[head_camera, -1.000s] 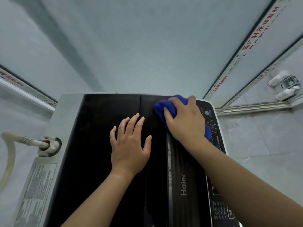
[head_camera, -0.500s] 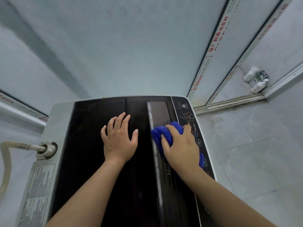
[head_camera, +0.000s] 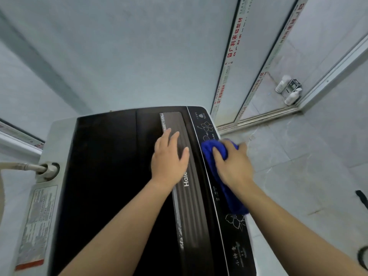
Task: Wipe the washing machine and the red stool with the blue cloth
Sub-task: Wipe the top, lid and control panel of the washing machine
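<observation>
Indoors, the right hand (head_camera: 233, 166) gripped the blue cloth (head_camera: 216, 151) on the washing machine (head_camera: 109, 176), the cloth trailing lengthwise along its right-edge control strip (head_camera: 238, 253); the left hand (head_camera: 169, 159) lay flat and empty just beside.

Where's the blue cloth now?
Head view: the crumpled blue cloth lies on the black control panel at the right edge of the washing machine, gripped by the right hand, just right of the flat left hand.

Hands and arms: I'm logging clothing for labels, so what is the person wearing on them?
Nothing visible. The left hand and right hand carry no gloves, rings or watch, and the left arm and right arm show no sleeves down to the picture's edge.
</observation>
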The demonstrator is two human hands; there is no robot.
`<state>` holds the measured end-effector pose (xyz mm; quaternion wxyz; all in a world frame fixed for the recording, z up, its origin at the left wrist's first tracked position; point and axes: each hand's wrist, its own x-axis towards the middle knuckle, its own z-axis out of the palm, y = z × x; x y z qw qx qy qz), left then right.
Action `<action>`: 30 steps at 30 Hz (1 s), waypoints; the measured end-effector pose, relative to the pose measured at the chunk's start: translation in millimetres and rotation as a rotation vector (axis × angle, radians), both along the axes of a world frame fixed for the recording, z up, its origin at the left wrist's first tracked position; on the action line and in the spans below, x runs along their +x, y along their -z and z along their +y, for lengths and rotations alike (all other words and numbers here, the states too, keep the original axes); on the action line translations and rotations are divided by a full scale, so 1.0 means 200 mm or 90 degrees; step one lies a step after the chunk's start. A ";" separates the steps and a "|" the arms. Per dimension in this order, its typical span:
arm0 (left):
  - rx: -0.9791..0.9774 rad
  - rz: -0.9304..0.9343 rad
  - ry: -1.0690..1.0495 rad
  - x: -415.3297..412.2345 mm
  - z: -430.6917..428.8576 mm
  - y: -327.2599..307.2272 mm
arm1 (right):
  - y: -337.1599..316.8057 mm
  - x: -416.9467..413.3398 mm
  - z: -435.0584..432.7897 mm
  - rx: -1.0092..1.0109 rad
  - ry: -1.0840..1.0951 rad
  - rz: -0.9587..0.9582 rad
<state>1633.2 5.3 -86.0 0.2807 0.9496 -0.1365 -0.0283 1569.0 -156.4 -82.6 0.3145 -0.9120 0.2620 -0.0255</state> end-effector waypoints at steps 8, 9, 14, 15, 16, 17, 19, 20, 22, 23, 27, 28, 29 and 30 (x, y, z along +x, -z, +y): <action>0.041 -0.035 -0.069 -0.05 -0.10 0.16 | 0.13 0.09 0.02 -0.132 -0.039 -0.006; 0.055 -0.040 -0.081 -0.05 -0.10 0.16 | 0.13 0.15 0.01 -0.138 -0.049 -0.011; 0.069 -0.020 -0.120 -0.05 -0.12 0.16 | 0.13 0.49 -0.08 -0.129 -0.120 -0.021; 0.073 -0.019 -0.120 -0.05 -0.12 0.16 | 0.13 0.51 -0.10 -0.125 -0.137 -0.023; 0.078 -0.017 -0.120 -0.05 -0.13 0.16 | 0.13 0.50 -0.11 -0.115 -0.153 -0.028; 0.083 -0.015 -0.119 -0.05 -0.13 0.15 | 0.13 0.47 -0.12 -0.104 -0.169 -0.034; 0.086 -0.013 -0.119 -0.05 -0.13 0.15 | 0.15 0.36 -0.12 -0.091 -0.205 -0.042; 0.087 -0.012 -0.121 -0.05 -0.13 0.15 | 0.15 0.32 -0.12 -0.090 -0.220 -0.040; 0.087 -0.014 -0.125 -0.05 -0.13 0.16 | 0.15 0.33 -0.13 -0.086 -0.239 -0.036; 0.087 -0.015 -0.127 -0.05 -0.13 0.16 | 0.15 0.37 -0.13 -0.083 -0.246 -0.039; 0.087 -0.014 -0.129 -0.05 -0.13 0.16 | 0.15 0.66 -0.11 -0.089 -0.255 -0.046; 0.087 -0.013 -0.129 -0.05 -0.13 0.15 | 0.15 0.74 -0.10 -0.090 -0.249 -0.040; 0.085 -0.012 -0.128 -0.05 -0.13 0.15 | 0.14 0.81 -0.10 -0.090 -0.240 -0.035; 0.083 -0.011 -0.129 -0.05 -0.13 0.15 | 0.14 0.86 -0.09 -0.090 -0.235 -0.029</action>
